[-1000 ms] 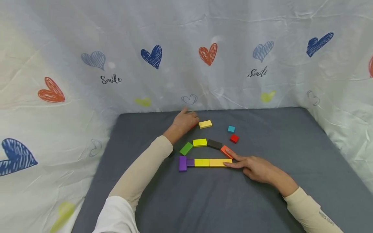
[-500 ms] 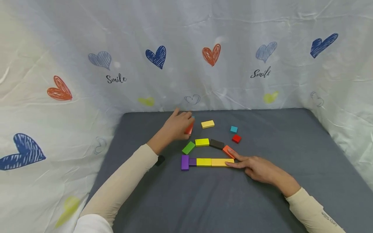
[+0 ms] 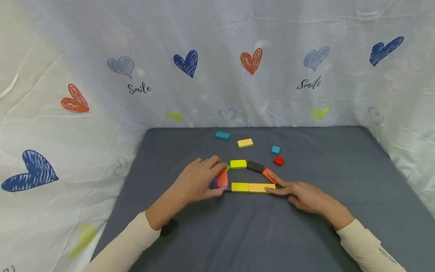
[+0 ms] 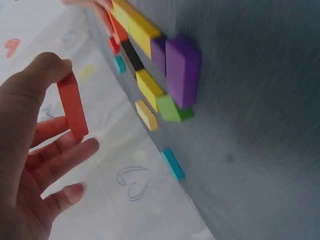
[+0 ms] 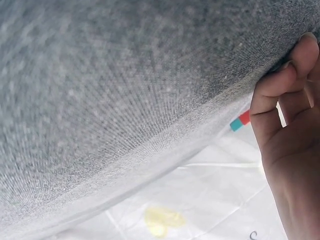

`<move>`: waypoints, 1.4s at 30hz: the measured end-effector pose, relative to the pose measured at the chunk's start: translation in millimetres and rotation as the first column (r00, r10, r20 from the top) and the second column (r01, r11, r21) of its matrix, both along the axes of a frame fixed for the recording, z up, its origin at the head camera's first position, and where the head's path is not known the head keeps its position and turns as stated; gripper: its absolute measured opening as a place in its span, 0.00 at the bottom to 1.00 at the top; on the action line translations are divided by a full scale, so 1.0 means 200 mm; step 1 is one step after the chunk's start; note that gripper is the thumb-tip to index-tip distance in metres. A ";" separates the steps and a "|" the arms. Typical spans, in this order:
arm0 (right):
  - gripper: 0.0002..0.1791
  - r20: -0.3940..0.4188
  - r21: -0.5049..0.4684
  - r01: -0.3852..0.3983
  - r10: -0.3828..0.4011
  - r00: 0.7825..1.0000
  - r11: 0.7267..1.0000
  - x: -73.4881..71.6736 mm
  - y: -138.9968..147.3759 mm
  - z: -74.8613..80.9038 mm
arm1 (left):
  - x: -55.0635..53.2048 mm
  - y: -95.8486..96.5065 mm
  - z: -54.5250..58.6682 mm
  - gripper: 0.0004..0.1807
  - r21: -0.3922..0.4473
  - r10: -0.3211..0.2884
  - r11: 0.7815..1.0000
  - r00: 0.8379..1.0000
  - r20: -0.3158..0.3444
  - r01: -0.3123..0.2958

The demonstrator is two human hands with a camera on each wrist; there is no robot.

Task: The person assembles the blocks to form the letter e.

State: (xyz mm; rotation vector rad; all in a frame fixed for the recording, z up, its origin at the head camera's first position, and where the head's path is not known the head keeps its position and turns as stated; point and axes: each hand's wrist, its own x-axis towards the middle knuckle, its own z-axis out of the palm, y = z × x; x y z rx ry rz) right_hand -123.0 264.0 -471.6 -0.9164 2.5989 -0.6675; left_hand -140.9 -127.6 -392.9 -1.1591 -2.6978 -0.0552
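Observation:
My left hand (image 3: 193,183) pinches an orange-red block (image 3: 222,177) between thumb and fingers, holding it over the purple blocks at the left end of a row. In the left wrist view, that block stands clear of the purple block (image 4: 184,72) and the green block (image 4: 168,108). The row runs right through a yellow block (image 3: 239,187) to a long pale-orange block (image 3: 256,188). Behind it curve a lime-yellow block (image 3: 238,164), a black block (image 3: 255,166) and an orange block (image 3: 268,175). Two outstretched fingers of my right hand (image 3: 307,196) touch the orange and pale-orange blocks.
Toward the back of the grey tabletop (image 3: 306,151) lie a blue block (image 3: 222,135), a pale-yellow block (image 3: 245,143), a small teal block (image 3: 275,150) and a small red block (image 3: 278,161). A white curtain (image 3: 210,90) printed with hearts hangs behind.
My left hand has taken the orange-red block from the back, beside the blue block, and brought it forward above the purple blocks. My right hand stays on its two blocks.

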 end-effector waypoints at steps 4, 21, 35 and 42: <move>0.49 -0.002 -0.003 -0.005 0.005 1.000 1.000 0.00 0.00 0.00 | 0.18 -0.03 -0.05 0.37 0.049 0.035 0.998 0.998 0.054 -0.037; 0.47 -0.014 0.013 -0.007 0.007 1.000 1.000 -0.01 0.00 -0.01 | 0.63 -0.09 -0.35 0.42 -0.050 0.181 0.983 0.965 0.190 -0.175; 0.48 -0.005 0.011 0.006 -0.006 1.000 1.000 -0.01 0.00 -0.01 | 0.77 -0.15 -0.32 0.40 -0.100 0.197 0.980 0.918 0.345 -0.173; 0.46 -0.056 -0.012 -0.019 0.019 0.998 1.000 -0.01 0.01 -0.01 | 0.72 -0.14 -0.32 0.40 -0.098 0.187 0.982 0.925 0.332 -0.163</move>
